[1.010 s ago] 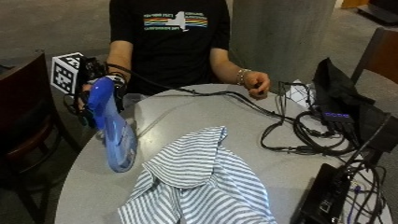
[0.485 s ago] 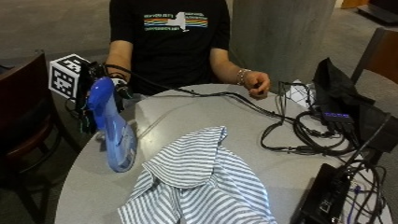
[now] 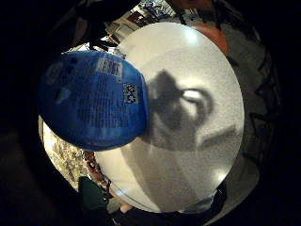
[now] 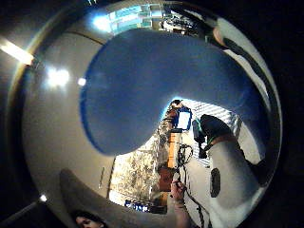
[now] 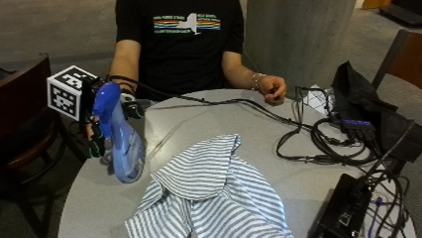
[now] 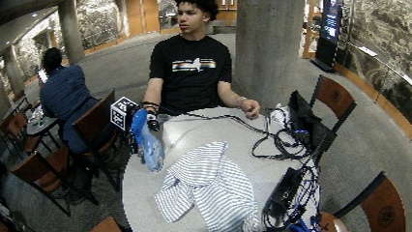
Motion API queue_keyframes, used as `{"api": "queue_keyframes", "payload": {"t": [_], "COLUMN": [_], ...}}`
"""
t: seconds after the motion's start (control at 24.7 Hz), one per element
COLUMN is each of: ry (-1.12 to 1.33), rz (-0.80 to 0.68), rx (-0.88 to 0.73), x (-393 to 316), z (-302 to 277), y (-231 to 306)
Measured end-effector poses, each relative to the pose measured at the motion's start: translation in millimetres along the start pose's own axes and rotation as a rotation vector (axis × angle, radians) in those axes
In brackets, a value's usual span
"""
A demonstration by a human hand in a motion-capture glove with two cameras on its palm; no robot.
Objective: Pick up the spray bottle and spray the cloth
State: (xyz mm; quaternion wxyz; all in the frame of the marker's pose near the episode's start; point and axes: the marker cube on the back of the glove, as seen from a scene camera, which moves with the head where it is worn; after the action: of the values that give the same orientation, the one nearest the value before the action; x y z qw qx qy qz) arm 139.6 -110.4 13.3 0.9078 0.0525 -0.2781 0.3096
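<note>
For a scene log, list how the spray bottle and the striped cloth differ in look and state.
The spray bottle is solid blue; the cloth is white with thin stripes. The bottle is gripped by the gloved right hand at the table's edge, its base above the tabletop; the cloth lies crumpled flat on the table, untouched. Both are at the same round table.

black striped-print tee, bracelet (image 5: 256,77), black-gloved right hand (image 5: 97,140).

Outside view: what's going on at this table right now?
A person seated at a round table grips a blue spray bottle in their gloved right hand, holding it just above the table's edge. A striped cloth lies crumpled beside it on the tabletop. The bare hand rests on the table's far side. No spray is visible.
</note>
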Motion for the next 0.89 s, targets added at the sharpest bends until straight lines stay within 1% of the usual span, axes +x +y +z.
{"api": "queue_keyframes", "payload": {"t": [0.32, 0.61, 0.89], "ry": [-0.039, -0.073, -0.103], "rz": [0.027, 0.048, 0.053], "rx": [0.006, -0.038, -0.050], "x": [3, 9, 9], "z": [15, 22, 23], "y": [-28, -51, -61]}}
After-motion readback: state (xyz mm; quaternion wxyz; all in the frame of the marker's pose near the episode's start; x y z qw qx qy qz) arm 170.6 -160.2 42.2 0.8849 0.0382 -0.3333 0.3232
